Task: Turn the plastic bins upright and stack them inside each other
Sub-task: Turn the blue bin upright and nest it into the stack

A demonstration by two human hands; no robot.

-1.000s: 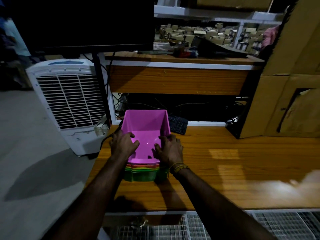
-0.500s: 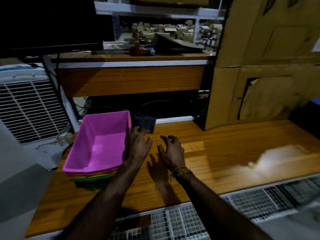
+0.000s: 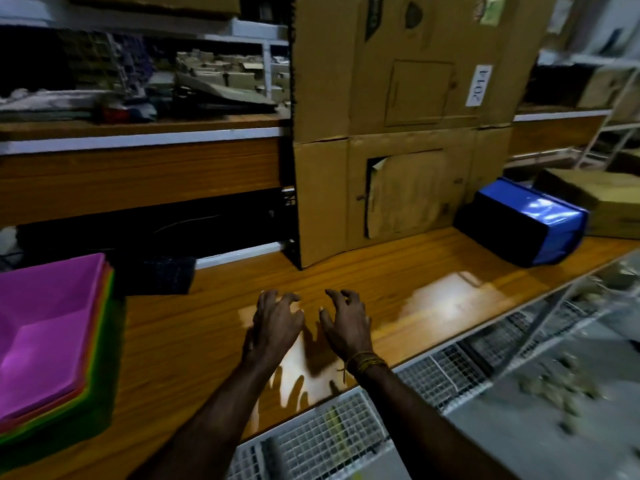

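A stack of nested upright bins sits at the left edge of the wooden table (image 3: 214, 341), with a pink bin (image 3: 45, 327) on top and orange and green rims showing beneath it. A blue bin (image 3: 526, 220) lies upside down at the far right of the table. My left hand (image 3: 275, 323) and my right hand (image 3: 346, 323) hover side by side over the middle of the table, fingers spread and curled, holding nothing. Both hands are well apart from either bin.
A tall cardboard box (image 3: 391, 133) stands at the back of the table between the bins. A dark keyboard (image 3: 156, 275) lies just right of the pink bin. Another cardboard box (image 3: 595, 199) sits behind the blue bin. A wire grid (image 3: 329, 434) runs below the table's front edge.
Both hands left the pink bin and moved right over the bare table. My view swung right, bringing the overturned blue bin into sight.
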